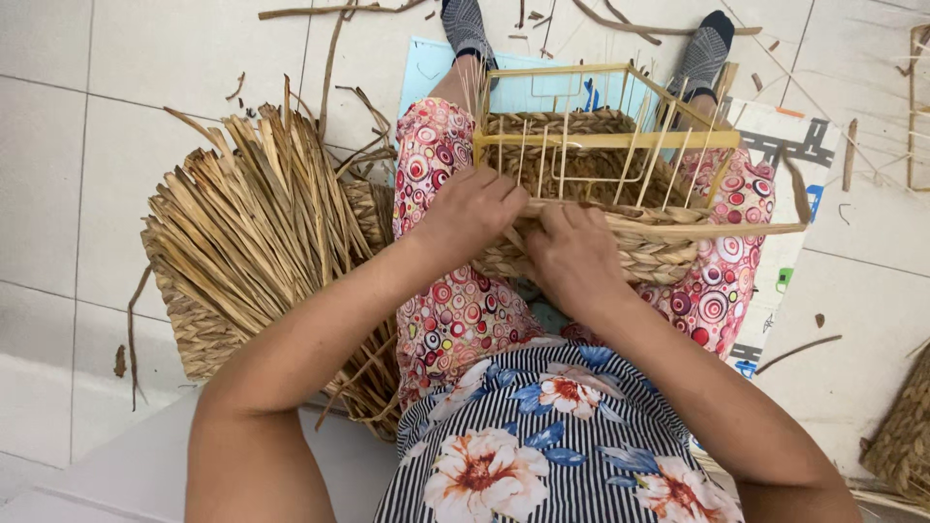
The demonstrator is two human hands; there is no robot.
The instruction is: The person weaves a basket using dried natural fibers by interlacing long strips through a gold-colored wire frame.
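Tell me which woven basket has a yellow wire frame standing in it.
The basket on the lap, under both hands. The basket at the left holds loose straw strips instead; the one at the lower right edge shows no frame.

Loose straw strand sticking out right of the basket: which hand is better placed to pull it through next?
Right hand, probably: it rests on the woven rim beside the strand. Left hand grips the basket further left.

1. Basket [620,247] under the hands: coarse braided dry grass, matt tan, on a smooth yellow-painted wire frame [601,140].
2. Bundle of straw strips [252,223] beside the left hand [475,208]: dry, fibrous, dull.
3. Floor [145,97]: glossy pale tiles.
4. Trousers [465,310]: soft printed cloth.
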